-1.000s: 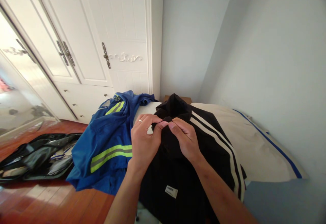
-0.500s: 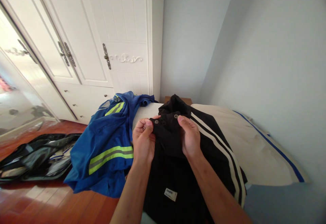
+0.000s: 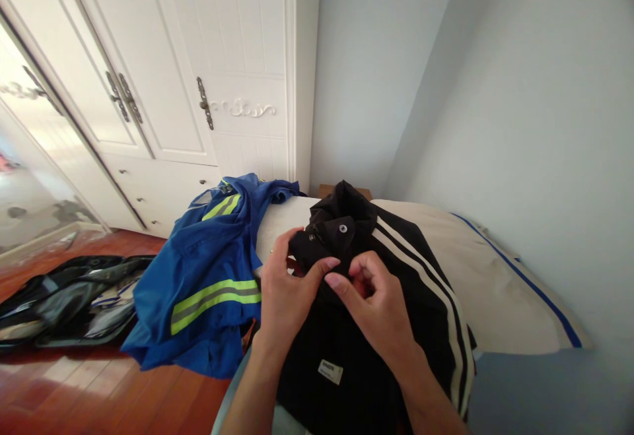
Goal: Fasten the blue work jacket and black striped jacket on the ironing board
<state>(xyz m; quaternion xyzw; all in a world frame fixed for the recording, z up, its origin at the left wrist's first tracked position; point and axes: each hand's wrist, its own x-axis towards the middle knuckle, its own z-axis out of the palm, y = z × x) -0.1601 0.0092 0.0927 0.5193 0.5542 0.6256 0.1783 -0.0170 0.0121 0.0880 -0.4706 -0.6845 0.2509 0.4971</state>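
Note:
A black jacket [image 3: 317,329] with two white stripes down its sleeve and a small white label lies in front of me. My left hand [image 3: 292,286] grips the jacket's collar, its thumb pressed on the black cloth. Close beside it, my right hand [image 3: 379,293] pinches the fabric below a round metal snap [image 3: 343,229]. A second snap [image 3: 312,237] shows on the collar near my left fingers. The cloth between the fingertips is partly hidden. To the left lies a blue garment [image 3: 208,270] with yellow-green and grey reflective bands.
Beyond the jacket, a cream pillow [image 3: 495,290] with blue trim lies by the wall. A white wardrobe [image 3: 247,39] stands at the back left. On the red wooden floor [image 3: 109,395] is an open black suitcase [image 3: 74,303] with things inside.
Both hands have moved down and closer together. My right hand has left the snap for cloth lower on the collar, and the collar flap has folded. The view has shifted slightly.

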